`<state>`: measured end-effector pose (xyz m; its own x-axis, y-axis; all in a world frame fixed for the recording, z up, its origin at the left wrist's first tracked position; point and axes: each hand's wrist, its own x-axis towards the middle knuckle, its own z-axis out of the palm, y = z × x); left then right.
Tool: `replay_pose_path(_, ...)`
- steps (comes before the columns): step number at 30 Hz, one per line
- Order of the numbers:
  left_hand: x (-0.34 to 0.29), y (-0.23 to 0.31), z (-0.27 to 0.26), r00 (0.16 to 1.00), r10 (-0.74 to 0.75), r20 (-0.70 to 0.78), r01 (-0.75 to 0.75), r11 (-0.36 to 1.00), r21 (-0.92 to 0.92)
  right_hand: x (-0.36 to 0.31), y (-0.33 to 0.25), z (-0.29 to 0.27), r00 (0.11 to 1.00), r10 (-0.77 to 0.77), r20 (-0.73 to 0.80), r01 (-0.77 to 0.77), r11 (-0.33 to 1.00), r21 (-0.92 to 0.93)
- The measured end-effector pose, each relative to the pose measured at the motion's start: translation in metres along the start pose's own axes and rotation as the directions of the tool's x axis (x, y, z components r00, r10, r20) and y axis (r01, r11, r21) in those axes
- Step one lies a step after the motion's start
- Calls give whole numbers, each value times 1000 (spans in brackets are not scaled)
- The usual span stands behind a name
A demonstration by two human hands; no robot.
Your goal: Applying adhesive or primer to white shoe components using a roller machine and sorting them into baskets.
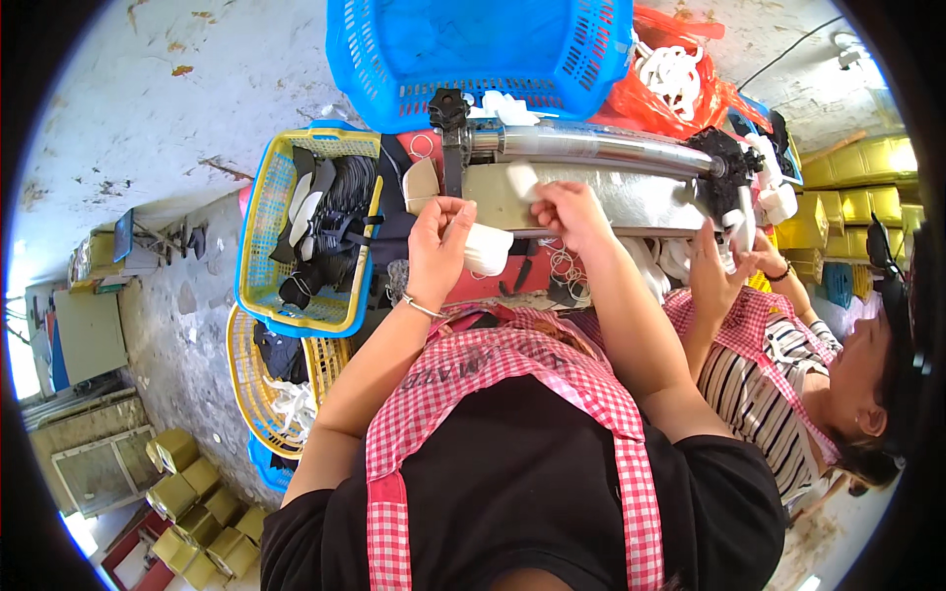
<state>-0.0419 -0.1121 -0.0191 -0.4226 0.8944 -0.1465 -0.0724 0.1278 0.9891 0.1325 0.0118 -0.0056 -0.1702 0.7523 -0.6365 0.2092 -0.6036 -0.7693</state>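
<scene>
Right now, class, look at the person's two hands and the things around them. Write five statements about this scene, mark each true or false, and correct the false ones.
1. The left hand holds a stack of white pieces. True.
2. The right hand is empty. False: it holds a single white piece, slightly blurred.
3. A shiny metal roller lies beyond the two hands. True.
4. The yellow basket with a blue rim holds only white pieces. False: most of what shows in it is dark pieces.
5. The co-worker in a striped top is on the person's right. True.
</scene>
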Motion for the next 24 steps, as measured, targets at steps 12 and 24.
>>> replay_pose_path(12,4,-1,-1,993,-35,112,33,999,17,-42,-5,22,870,-322,373,453,821,-347)
replay_pose_path(24,0,-12,-6,966,-88,243,126,981,-145,21,8,-1,996,-93,3,90,974,206)
